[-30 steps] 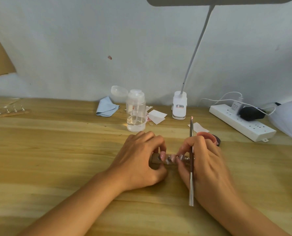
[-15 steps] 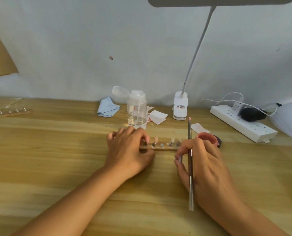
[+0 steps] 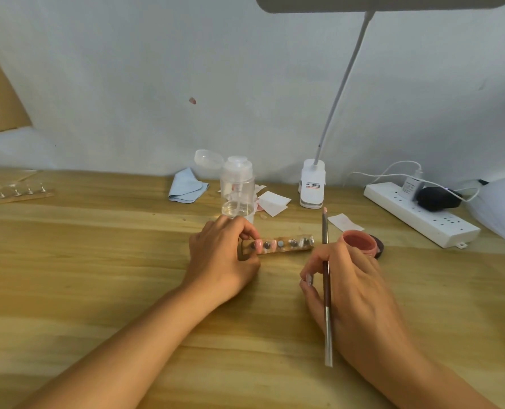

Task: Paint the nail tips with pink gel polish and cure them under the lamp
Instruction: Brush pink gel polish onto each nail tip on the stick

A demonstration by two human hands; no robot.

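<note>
The left hand (image 3: pixel 221 258) is pinching the left end of the nail-tip strip (image 3: pixel 286 246) lying on the wooden surface (image 3: pixel 97 276), while the right hand (image 3: pixel 351 287) is closing its grip round the brush (image 3: pixel 327 290), just in front of the open pink gel pot (image 3: pixel 358 242).
</note>
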